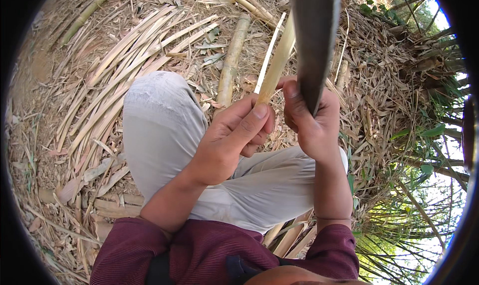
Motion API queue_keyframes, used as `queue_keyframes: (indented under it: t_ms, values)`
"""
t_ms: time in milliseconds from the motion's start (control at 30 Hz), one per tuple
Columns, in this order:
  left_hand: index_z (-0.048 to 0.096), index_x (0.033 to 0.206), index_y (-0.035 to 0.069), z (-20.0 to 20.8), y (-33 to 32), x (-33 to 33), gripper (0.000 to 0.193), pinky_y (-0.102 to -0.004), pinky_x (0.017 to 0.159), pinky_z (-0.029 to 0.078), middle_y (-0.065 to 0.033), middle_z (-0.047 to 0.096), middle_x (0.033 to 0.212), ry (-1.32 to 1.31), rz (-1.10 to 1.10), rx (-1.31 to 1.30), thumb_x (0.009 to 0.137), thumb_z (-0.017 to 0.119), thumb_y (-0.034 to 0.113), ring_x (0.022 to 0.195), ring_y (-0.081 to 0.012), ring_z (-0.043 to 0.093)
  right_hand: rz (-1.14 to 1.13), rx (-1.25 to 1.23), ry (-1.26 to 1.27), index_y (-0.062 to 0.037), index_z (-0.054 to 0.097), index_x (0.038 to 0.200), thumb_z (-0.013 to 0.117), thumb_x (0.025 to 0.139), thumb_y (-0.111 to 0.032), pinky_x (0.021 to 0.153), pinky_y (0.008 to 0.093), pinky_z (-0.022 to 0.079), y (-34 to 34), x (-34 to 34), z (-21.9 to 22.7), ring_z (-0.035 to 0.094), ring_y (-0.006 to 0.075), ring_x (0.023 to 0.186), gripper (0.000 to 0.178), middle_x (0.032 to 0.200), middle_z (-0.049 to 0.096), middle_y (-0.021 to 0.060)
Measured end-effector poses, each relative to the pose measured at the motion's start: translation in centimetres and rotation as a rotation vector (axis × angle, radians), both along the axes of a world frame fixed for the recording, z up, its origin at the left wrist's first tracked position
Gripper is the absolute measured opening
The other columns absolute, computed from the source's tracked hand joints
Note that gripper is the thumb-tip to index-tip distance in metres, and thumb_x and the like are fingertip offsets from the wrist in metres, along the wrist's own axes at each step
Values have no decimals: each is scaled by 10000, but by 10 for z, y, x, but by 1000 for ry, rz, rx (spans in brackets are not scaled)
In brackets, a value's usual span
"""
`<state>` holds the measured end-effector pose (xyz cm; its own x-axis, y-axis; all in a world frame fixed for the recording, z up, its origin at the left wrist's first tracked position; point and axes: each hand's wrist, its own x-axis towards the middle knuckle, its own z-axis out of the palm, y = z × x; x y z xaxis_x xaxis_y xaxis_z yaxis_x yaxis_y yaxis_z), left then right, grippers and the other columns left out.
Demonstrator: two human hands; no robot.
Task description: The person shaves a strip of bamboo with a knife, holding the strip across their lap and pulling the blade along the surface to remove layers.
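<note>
My left hand is closed around the lower end of a pale bamboo strip, its thumb pressed on top. A thinner white strip runs beside it on the left and also meets this hand. In my right hand is a large machete. Its broad dark blade rises past the upper edge and narrows down to the fingers; the handle cannot be made out. The blade hides part of the right fingers and the strip's far end.
Many split bamboo strips lie in a curved bundle to the left. Ahead of my bent legs rests a bamboo pole, with another pole at the far left. Dry leaf litter covers the ground; green plants grow on the right.
</note>
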<state>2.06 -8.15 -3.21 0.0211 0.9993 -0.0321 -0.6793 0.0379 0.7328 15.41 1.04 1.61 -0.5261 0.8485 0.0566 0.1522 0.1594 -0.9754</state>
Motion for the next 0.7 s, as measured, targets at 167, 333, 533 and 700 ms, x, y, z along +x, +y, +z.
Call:
queue_keyframes:
  t_ms: [167,333,533,700]
  values:
    - [496,889,47,3,0,8,342,-214,475,230,21,364,691,38,-84,-82,1056,418,335,561,-50,265,-31,-7,-2,-30,712,887,668,958,-265,452,208,282,3,-6,6,399,5,503,250,557,490,-61]
    - [497,869,29,-6,0,9,452,-218,486,373,-49,484,676,83,-174,43,1054,354,416,544,-97,424,42,-224,71,-1,634,794,619,974,-313,402,226,222,-1,-4,13,336,35,411,361,506,392,-54]
    - [531,873,42,-18,-2,13,471,-218,405,331,-33,486,593,-396,-348,73,1059,352,436,420,-87,390,34,-520,217,-89,532,702,617,980,-280,393,238,222,-3,3,21,314,42,403,348,510,348,-56]
    - [476,873,78,-21,-4,15,455,-207,366,213,25,360,546,-696,-498,11,1049,349,478,379,-51,227,72,-567,237,-95,515,699,620,978,-306,393,239,232,1,6,21,313,52,397,365,509,355,-51]
